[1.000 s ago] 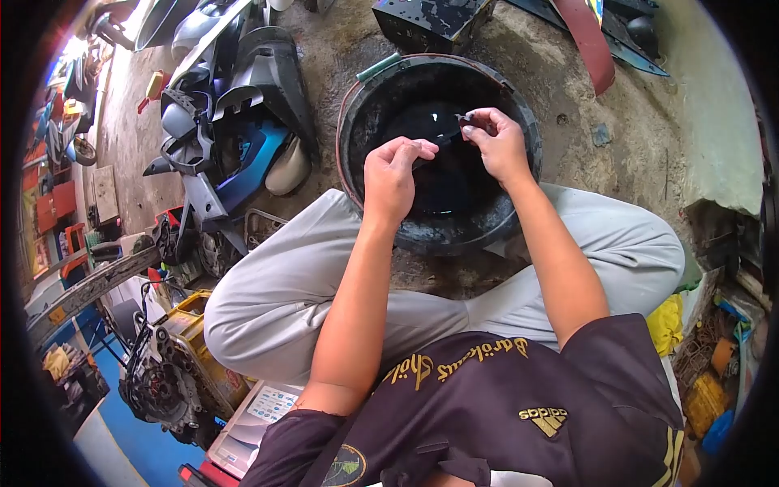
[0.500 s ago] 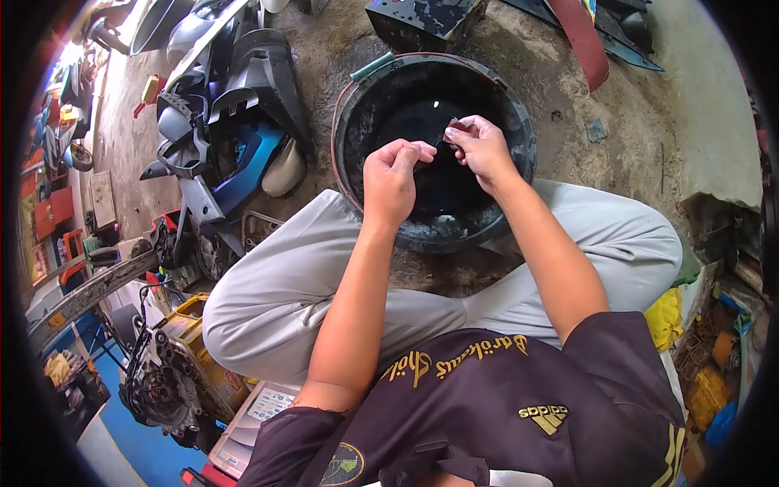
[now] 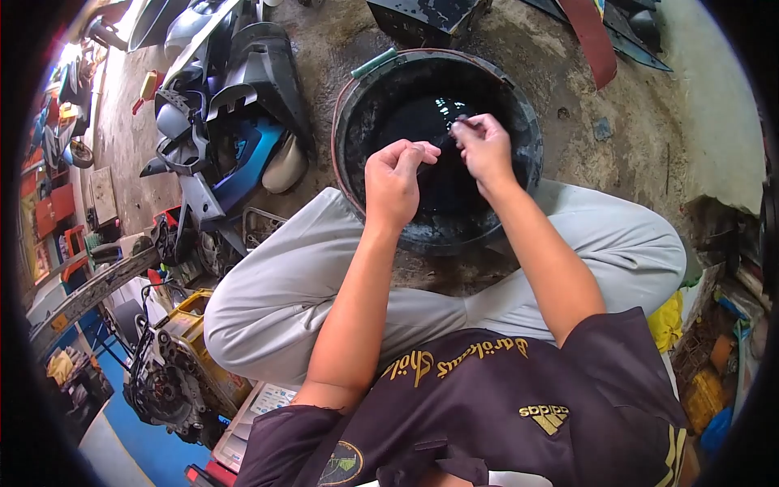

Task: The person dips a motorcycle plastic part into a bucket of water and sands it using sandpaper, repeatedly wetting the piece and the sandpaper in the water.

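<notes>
My left hand (image 3: 395, 180) is over the bucket with thumb and fingers pinched together; whatever is in the pinch is too small to make out. Opposite it, my right hand (image 3: 487, 152) closes its fingertips on a small folded piece, dark red and grey, which looks like sandpaper (image 3: 459, 127) and is blurred now. Both hands are above a round black bucket (image 3: 519, 122) with dark water (image 3: 398, 122) in it. Ripples of light show on the water near the right fingertips. The bucket's wire handle has a green grip (image 3: 374, 63) and rests along the rim.
Motorcycle body panels (image 3: 260, 77) lie on the concrete floor to the left, with a blue panel (image 3: 258, 154) among them. An engine part (image 3: 166, 385) sits lower left. A black box (image 3: 426, 20) and a reddish strip (image 3: 590, 45) are beyond the bucket. My crossed legs (image 3: 268, 292) flank it.
My right hand has shifted slightly and its fingertips are smeared by motion. Ripples have appeared on the water. My left hand keeps its pinch almost in place.
</notes>
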`<control>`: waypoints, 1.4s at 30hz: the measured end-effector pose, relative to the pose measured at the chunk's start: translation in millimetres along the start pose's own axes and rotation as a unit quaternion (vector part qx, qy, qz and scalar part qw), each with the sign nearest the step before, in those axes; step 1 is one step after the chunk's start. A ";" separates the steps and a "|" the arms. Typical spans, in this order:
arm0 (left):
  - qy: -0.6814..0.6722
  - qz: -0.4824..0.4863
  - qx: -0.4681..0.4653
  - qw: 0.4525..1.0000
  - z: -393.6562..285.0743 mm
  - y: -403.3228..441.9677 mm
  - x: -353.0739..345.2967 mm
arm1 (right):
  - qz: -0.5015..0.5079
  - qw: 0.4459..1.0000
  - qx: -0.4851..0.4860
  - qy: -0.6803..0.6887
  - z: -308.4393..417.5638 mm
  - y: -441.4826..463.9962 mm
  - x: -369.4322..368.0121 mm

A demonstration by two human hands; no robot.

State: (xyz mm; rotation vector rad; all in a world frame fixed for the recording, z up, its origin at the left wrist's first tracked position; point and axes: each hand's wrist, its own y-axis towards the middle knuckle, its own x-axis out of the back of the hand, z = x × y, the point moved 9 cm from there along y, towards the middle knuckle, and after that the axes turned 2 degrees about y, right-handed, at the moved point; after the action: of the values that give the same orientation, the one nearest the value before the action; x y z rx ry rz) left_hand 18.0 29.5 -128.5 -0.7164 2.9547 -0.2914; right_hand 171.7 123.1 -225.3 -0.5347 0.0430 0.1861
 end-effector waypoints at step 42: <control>-0.008 -0.036 0.047 0.998 5.1 9.9 0.4 | -0.002 0.997 0.075 -0.023 -5.0 14.1 0.2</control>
State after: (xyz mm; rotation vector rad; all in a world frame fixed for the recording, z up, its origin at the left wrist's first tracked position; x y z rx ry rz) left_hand 13.9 37.2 -135.5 -0.8108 2.8820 -0.4253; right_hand 169.3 132.5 -236.6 -0.3808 0.0113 0.1902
